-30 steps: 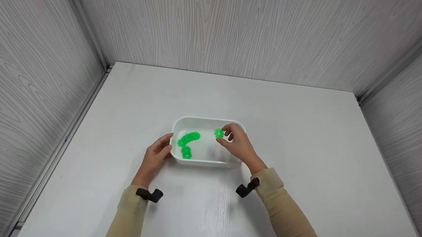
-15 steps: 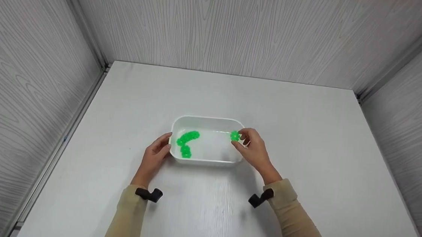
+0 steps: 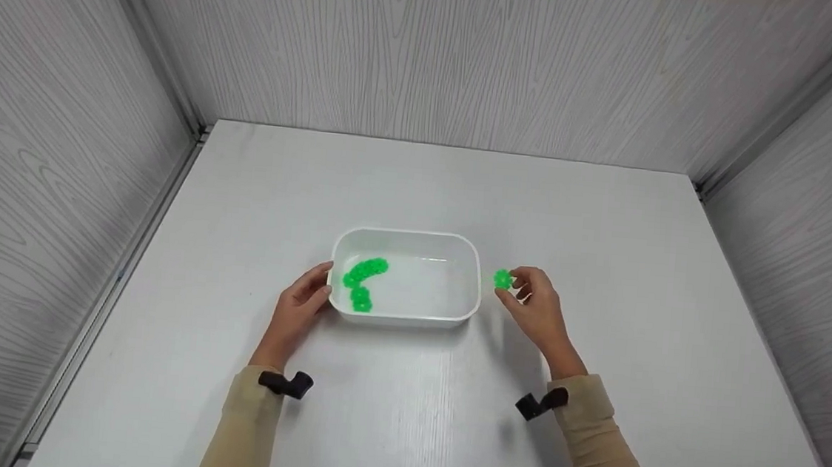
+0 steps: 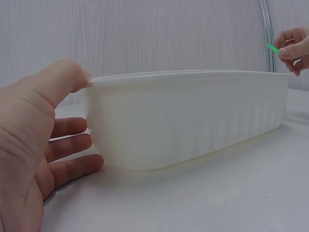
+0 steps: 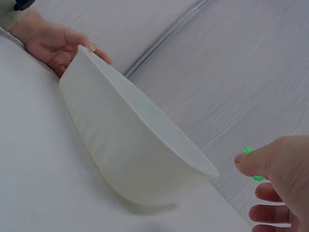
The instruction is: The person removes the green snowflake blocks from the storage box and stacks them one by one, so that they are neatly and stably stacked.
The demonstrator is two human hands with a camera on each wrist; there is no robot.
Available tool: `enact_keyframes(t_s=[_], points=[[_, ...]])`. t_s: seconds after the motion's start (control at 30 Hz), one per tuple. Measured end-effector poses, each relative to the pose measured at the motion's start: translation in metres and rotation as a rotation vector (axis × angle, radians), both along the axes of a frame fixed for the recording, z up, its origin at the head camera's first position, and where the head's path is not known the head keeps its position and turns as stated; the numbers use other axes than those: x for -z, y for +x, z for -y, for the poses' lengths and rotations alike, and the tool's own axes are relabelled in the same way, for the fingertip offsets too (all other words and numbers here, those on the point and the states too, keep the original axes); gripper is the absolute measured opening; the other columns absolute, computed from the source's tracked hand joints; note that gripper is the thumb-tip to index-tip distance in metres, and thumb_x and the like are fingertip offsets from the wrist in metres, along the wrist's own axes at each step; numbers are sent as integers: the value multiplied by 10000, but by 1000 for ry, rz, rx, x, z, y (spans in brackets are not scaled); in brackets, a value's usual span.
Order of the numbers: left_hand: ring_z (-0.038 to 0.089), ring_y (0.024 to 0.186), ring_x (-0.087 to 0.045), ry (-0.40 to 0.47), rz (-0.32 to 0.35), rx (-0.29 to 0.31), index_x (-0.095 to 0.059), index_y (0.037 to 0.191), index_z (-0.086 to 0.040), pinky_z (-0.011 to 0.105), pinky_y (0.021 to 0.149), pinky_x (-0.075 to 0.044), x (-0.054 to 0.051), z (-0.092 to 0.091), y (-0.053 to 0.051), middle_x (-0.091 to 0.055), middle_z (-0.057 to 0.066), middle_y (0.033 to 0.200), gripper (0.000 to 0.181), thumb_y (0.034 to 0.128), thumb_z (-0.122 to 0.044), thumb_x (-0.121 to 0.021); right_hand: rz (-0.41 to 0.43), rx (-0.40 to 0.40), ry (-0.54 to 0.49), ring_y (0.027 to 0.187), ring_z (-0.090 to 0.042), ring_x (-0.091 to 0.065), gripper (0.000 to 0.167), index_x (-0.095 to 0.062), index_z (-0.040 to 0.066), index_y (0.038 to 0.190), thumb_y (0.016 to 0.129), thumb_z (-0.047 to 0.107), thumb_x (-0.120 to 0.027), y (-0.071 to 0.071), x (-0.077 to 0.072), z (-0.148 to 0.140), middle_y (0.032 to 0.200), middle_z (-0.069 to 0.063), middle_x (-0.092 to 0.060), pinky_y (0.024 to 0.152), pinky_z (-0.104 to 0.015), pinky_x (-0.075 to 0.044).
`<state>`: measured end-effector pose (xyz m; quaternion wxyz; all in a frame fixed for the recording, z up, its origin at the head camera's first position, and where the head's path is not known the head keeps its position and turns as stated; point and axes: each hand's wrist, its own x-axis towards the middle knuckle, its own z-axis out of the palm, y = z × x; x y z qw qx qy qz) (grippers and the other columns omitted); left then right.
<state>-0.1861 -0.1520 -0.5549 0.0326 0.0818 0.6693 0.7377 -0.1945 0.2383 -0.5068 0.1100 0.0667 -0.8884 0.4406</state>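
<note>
A white plastic tub (image 3: 409, 320) stands upright on the table. My left hand (image 3: 296, 317) holds its left end; in the left wrist view the thumb rests on the rim and the other fingers lie low by the wall. Inside, at the left, green flower-shaped plastic discs lie in a curved row (image 3: 366, 270) with a small cluster (image 3: 361, 300) just below. Right of the tub and clear of it, my right hand (image 3: 539, 314) pinches one green flower-shaped disc (image 3: 503, 279) between thumb and finger. The thumb hides most of this disc (image 5: 248, 150) in the right wrist view.
The white tabletop (image 3: 387, 409) extends around the tub on every side. Pale wood-grain panels (image 3: 430, 56) rise behind it and at both sides. A black wrist mount (image 3: 542, 403) sits on the right sleeve, another wrist mount (image 3: 287, 384) on the left.
My right hand has carried the pinched green disc rightward, from over the tub's interior to outside its right rim. The left hand has stayed at the tub's left end.
</note>
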Motion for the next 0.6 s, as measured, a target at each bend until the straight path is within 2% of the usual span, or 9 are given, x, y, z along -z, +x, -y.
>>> enact_keyframes(t_s=[0.2, 0.4, 0.6], points=[[359, 1237, -422, 14, 11, -4, -428, 1386, -47, 276, 896, -478, -1, 0, 0, -442, 230, 1347, 460, 948, -124, -547, 68, 26, 14, 781, -222, -528, 335, -562, 19, 1109, 835, 155, -700, 7, 13, -17, 930, -119, -548, 662, -335, -466], [416, 1202, -429, 24, 5, 11, -399, 1396, -21, 286, 876, -489, 1, 0, 0, -441, 274, 1311, 472, 953, -113, -535, 157, 43, 21, 805, -237, -521, 358, -542, 18, 1143, 847, 156, -690, 11, 21, -34, 961, -131, -536, 681, -348, -453], [413, 1206, -431, 33, -1, 11, -403, 1392, -17, 341, 907, -476, 1, 0, -1, -443, 280, 1310, 484, 944, -121, -552, 196, 52, 26, 831, -245, -510, 370, -533, 12, 1166, 860, 162, -677, 14, 30, -48, 983, -132, -527, 676, -340, -450]])
